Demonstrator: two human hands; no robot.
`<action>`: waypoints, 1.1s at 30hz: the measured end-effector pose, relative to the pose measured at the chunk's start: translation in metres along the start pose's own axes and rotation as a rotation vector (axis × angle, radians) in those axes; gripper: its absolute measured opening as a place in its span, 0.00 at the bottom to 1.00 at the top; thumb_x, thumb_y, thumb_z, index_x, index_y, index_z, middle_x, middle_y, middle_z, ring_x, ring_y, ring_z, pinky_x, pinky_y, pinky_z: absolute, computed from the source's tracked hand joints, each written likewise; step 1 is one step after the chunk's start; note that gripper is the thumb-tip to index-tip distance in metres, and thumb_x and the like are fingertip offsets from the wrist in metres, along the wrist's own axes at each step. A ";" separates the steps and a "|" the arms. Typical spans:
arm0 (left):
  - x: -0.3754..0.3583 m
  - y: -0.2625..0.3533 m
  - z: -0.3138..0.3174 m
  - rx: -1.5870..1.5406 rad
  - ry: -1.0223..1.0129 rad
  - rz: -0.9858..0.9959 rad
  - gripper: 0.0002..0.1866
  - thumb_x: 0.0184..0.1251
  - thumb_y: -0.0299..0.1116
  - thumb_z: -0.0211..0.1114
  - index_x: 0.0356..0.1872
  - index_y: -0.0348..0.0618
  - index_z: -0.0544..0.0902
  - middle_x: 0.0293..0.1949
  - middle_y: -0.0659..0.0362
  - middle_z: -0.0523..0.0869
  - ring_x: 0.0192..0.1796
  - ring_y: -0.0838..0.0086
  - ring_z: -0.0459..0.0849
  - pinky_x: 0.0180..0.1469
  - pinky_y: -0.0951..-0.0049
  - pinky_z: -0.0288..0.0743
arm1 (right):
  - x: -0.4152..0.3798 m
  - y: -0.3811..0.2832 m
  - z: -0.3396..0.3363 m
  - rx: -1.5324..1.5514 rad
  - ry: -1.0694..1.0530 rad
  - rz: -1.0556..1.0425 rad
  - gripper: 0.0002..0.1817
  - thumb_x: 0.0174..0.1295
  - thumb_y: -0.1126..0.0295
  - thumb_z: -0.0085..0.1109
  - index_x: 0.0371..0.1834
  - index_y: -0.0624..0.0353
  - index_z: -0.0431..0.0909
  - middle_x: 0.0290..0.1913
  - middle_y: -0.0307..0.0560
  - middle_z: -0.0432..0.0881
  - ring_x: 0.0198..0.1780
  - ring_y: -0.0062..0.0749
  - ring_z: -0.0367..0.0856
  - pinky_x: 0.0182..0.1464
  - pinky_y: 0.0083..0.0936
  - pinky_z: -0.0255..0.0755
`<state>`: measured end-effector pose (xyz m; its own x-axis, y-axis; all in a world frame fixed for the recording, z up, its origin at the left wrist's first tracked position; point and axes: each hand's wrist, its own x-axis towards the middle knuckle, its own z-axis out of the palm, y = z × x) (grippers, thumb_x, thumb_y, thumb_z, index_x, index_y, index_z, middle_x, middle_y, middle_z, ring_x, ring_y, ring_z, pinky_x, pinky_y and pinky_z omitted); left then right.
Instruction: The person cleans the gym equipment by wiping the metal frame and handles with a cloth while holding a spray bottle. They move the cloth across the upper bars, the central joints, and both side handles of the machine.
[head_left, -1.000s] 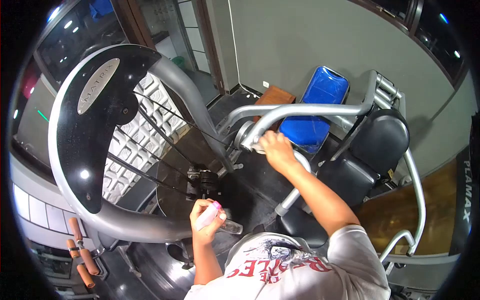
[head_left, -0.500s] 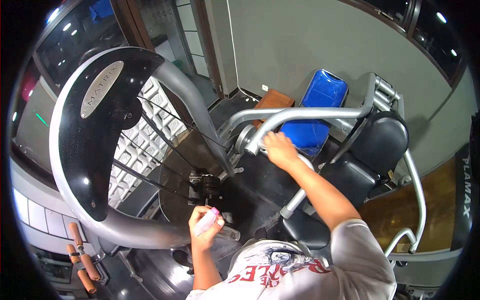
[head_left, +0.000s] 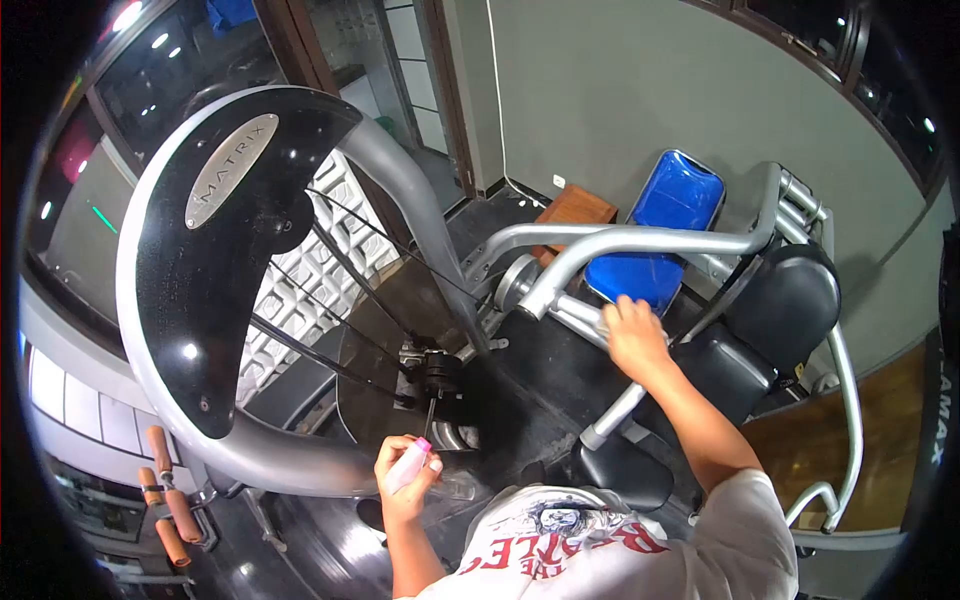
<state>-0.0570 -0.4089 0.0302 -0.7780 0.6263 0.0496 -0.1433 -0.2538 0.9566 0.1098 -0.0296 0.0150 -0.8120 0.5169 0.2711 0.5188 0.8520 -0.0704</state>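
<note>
My left hand (head_left: 408,482) is wrapped round a small pale pink bottle (head_left: 408,466) with a brighter pink cap, held tilted in front of my shirt. My right hand (head_left: 634,338) is at the lower silver tube (head_left: 590,322) of the exercise machine, with its fingers curled downward. A whitish edge shows by these fingers, too small to name. Above and left of that hand runs a thick bent silver arm (head_left: 640,240) with a cut round end. The machine's black seat (head_left: 722,365) and black backrest (head_left: 785,302) are to the right of the hand.
A tall weight-stack frame with a MATRIX badge (head_left: 232,172) rises at the left, its cables running downward. Behind the machine are a blue padded seat (head_left: 680,195) and a brown wooden box (head_left: 575,210). Orange foam rollers (head_left: 180,510) stand at lower left.
My right hand has moved away from the end of the thick silver arm, right and down to the lower tube. The left hand still holds the bottle. The view has shifted slightly.
</note>
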 end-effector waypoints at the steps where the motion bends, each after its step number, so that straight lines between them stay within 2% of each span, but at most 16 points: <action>1: 0.003 -0.001 0.001 0.002 -0.023 0.014 0.17 0.58 0.17 0.73 0.43 0.39 0.75 0.37 0.56 0.83 0.32 0.78 0.83 0.30 0.78 0.81 | 0.017 -0.004 0.015 -0.022 0.014 -0.014 0.13 0.64 0.68 0.59 0.51 0.55 0.77 0.52 0.52 0.76 0.53 0.54 0.77 0.52 0.51 0.77; 3: 0.009 -0.002 0.013 0.011 -0.070 0.030 0.17 0.58 0.18 0.73 0.43 0.39 0.74 0.37 0.56 0.83 0.31 0.77 0.82 0.29 0.77 0.80 | 0.054 -0.027 0.033 0.070 0.019 -0.047 0.10 0.67 0.66 0.52 0.48 0.56 0.77 0.52 0.52 0.77 0.54 0.53 0.78 0.52 0.53 0.75; 5: 0.019 -0.001 0.035 0.029 -0.111 0.038 0.18 0.56 0.20 0.74 0.41 0.40 0.73 0.35 0.55 0.82 0.29 0.76 0.82 0.27 0.76 0.79 | 0.079 -0.042 0.051 0.064 0.006 0.045 0.11 0.66 0.67 0.53 0.48 0.56 0.77 0.52 0.50 0.77 0.54 0.52 0.77 0.51 0.52 0.74; 8: 0.029 -0.001 0.056 -0.004 -0.201 0.054 0.18 0.56 0.20 0.75 0.42 0.40 0.73 0.35 0.54 0.83 0.29 0.76 0.82 0.27 0.77 0.79 | 0.055 -0.036 0.026 0.107 0.083 -0.037 0.11 0.67 0.67 0.52 0.48 0.56 0.78 0.51 0.50 0.77 0.53 0.52 0.77 0.51 0.51 0.73; 10: 0.032 -0.004 0.058 -0.027 -0.243 0.072 0.19 0.56 0.21 0.75 0.42 0.40 0.73 0.35 0.54 0.83 0.29 0.75 0.82 0.26 0.77 0.79 | 0.021 -0.014 0.005 0.080 0.073 -0.077 0.11 0.65 0.68 0.56 0.49 0.55 0.78 0.50 0.50 0.77 0.53 0.52 0.77 0.52 0.51 0.73; 12: 0.033 -0.007 0.047 -0.015 -0.208 0.046 0.18 0.57 0.21 0.75 0.42 0.40 0.73 0.35 0.54 0.83 0.28 0.76 0.82 0.26 0.77 0.79 | -0.014 0.007 -0.023 0.055 -0.088 0.029 0.19 0.56 0.70 0.66 0.52 0.54 0.78 0.50 0.52 0.75 0.53 0.54 0.77 0.53 0.49 0.76; 14: 0.030 -0.009 0.040 0.001 -0.113 0.002 0.18 0.57 0.21 0.74 0.42 0.40 0.73 0.35 0.54 0.83 0.28 0.76 0.81 0.26 0.77 0.78 | -0.045 0.024 -0.038 0.208 -0.107 0.125 0.23 0.57 0.73 0.66 0.57 0.56 0.74 0.53 0.56 0.73 0.52 0.60 0.77 0.55 0.53 0.77; 15: 0.029 -0.013 0.030 -0.014 -0.117 0.002 0.17 0.58 0.20 0.75 0.44 0.39 0.75 0.36 0.56 0.84 0.32 0.78 0.83 0.29 0.78 0.82 | -0.050 0.028 -0.036 0.257 -0.096 0.122 0.23 0.56 0.75 0.66 0.57 0.57 0.74 0.53 0.57 0.73 0.52 0.61 0.77 0.54 0.53 0.77; 20: 0.025 -0.017 0.016 0.005 -0.042 0.023 0.17 0.58 0.19 0.74 0.43 0.39 0.75 0.36 0.57 0.83 0.32 0.78 0.83 0.29 0.79 0.81 | 0.006 -0.002 -0.008 -0.006 -0.038 0.015 0.13 0.65 0.68 0.58 0.51 0.57 0.77 0.51 0.51 0.76 0.53 0.55 0.79 0.50 0.50 0.80; 21: 0.025 -0.016 0.019 -0.007 -0.055 0.021 0.17 0.58 0.19 0.75 0.43 0.40 0.75 0.36 0.57 0.83 0.32 0.78 0.83 0.29 0.79 0.81 | 0.024 -0.010 0.003 0.008 -0.032 -0.012 0.11 0.67 0.65 0.54 0.49 0.56 0.79 0.49 0.48 0.78 0.53 0.52 0.80 0.48 0.49 0.80; 22: 0.027 -0.013 0.027 -0.022 -0.068 0.022 0.17 0.58 0.19 0.75 0.43 0.40 0.75 0.36 0.57 0.83 0.32 0.78 0.83 0.29 0.79 0.81 | 0.039 -0.018 0.017 0.035 0.017 -0.016 0.11 0.67 0.67 0.54 0.49 0.56 0.79 0.49 0.48 0.80 0.52 0.52 0.80 0.47 0.50 0.80; 25: 0.033 -0.008 0.049 -0.052 -0.142 0.055 0.18 0.58 0.19 0.75 0.43 0.39 0.75 0.37 0.56 0.83 0.33 0.77 0.83 0.29 0.78 0.81 | 0.074 -0.036 0.036 0.087 -0.052 0.055 0.11 0.68 0.68 0.51 0.50 0.56 0.79 0.51 0.52 0.80 0.56 0.54 0.80 0.52 0.55 0.78; 30: 0.034 -0.008 0.062 -0.112 -0.224 0.058 0.18 0.57 0.17 0.75 0.44 0.39 0.74 0.37 0.55 0.83 0.33 0.77 0.83 0.29 0.79 0.81 | 0.019 -0.011 -0.011 0.079 -0.117 -0.016 0.12 0.67 0.68 0.52 0.51 0.53 0.78 0.54 0.48 0.79 0.55 0.54 0.79 0.53 0.56 0.77; 33: 0.029 -0.010 0.050 -0.029 -0.138 0.031 0.18 0.56 0.21 0.74 0.42 0.41 0.72 0.33 0.56 0.80 0.28 0.75 0.81 0.26 0.76 0.78 | -0.026 0.017 -0.045 0.137 -0.184 0.118 0.15 0.59 0.68 0.64 0.49 0.52 0.77 0.50 0.45 0.77 0.53 0.55 0.78 0.49 0.48 0.82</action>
<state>-0.0478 -0.3514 0.0361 -0.6909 0.7129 0.1202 -0.1394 -0.2945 0.9454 0.1514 -0.0326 0.0502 -0.7895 0.6091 0.0752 0.5819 0.7819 -0.2238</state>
